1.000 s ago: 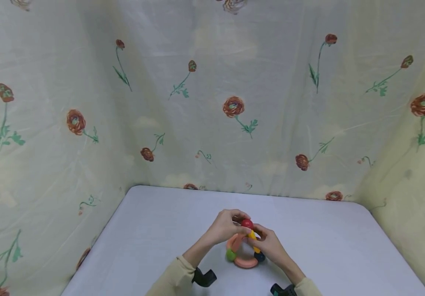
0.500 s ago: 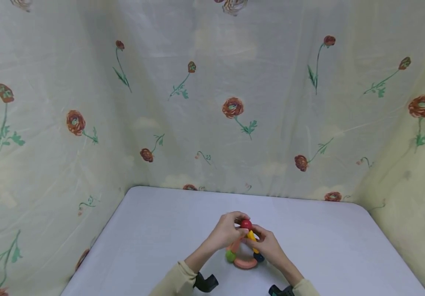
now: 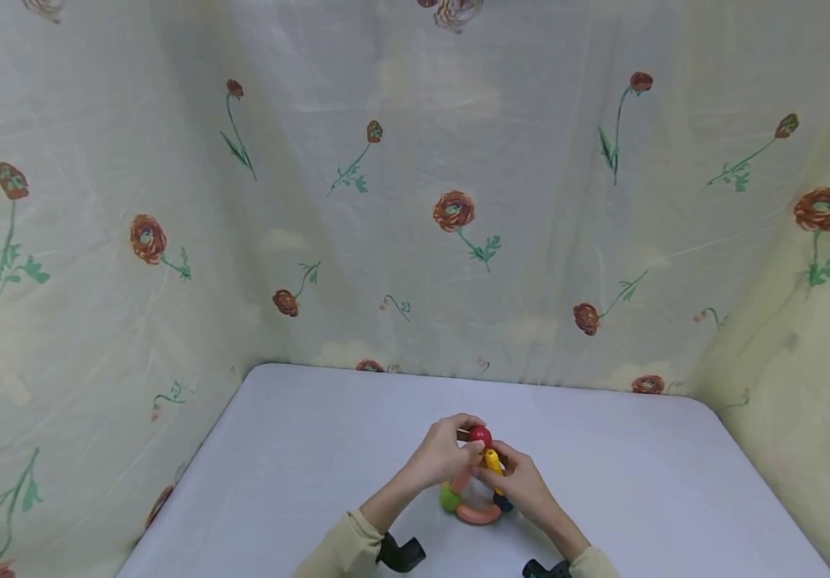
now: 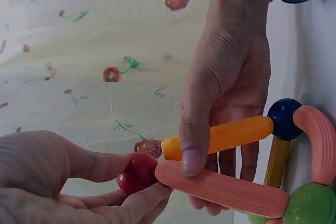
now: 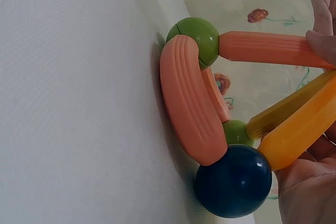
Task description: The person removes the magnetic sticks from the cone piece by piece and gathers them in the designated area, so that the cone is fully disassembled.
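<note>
My left hand [image 3: 440, 455] pinches a red ball [image 4: 138, 173] between thumb and fingers. A straight salmon rod [image 4: 226, 188] meets this ball at one end and a green ball [image 4: 310, 205] at the other. My right hand [image 3: 525, 482] holds the salmon rod and an orange-yellow rod [image 4: 241, 134] together, its thumb lying across the salmon one. The free end of the orange-yellow rod is close beside the red ball; its other end joins a dark blue ball [image 5: 233, 181]. A curved salmon piece [image 5: 191, 100] links the blue and green balls at the base.
Behind the front pieces are a second green ball [image 5: 238, 132], a darker yellow rod [image 5: 286, 106] and another salmon piece [image 5: 215, 95]. The structure stands on a white table [image 3: 328, 417]. Flower-printed fabric [image 3: 415, 160] surrounds the table. Black wrist devices [image 3: 400, 554] sit below both hands.
Both hands stay over the structure with only slight shifts. The upper end of the orange-yellow rod now shows more clearly below the red ball.
</note>
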`<state>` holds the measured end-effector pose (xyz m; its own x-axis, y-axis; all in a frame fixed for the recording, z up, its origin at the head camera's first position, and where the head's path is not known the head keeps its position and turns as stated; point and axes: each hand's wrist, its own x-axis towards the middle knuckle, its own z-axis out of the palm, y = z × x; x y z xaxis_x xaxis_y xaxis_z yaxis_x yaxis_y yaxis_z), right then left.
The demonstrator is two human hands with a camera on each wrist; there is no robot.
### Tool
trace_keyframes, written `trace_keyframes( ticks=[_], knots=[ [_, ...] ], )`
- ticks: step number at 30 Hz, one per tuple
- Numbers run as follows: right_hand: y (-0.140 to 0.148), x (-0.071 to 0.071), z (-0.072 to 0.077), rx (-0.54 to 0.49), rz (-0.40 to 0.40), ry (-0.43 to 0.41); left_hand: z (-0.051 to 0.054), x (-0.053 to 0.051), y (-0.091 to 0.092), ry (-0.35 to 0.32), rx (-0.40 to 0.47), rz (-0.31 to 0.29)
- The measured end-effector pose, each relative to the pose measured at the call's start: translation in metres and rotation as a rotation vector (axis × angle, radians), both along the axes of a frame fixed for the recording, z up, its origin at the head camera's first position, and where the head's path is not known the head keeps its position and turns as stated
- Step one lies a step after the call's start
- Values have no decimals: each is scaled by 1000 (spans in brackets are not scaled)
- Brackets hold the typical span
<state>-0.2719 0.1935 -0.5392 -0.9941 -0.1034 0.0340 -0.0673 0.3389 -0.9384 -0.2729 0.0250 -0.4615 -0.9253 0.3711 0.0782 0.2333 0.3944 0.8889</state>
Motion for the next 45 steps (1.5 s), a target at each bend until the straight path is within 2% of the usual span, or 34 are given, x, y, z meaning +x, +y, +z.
trace_keyframes(
  ticks=[5,12,15,20,29,34,40,45],
  knots=[
    [2,0,0,9,-10,2,-3,-6,0,-16,17,13],
    [4,-1,-1,2,3,23,-4,-19,-5,-1,75,44],
    [5,-1,-1,-4,15,24,-4,-28,-9,2,128,54],
    [5,-3,0,-23,29,19,-7,-49,-20,-53,207,90],
    [6,-4,2,-14,28,6,-35,-99,-27,-128,245,137],
    [6,-4,0,-11,32,0,-52,-119,-23,-172,245,151],
    [5,-4,-1,-41,34,-10,-79,-139,-22,-147,207,136],
    [6,-3,-1,-56,40,-15,-96,-147,-22,-67,150,132]
  ],
)
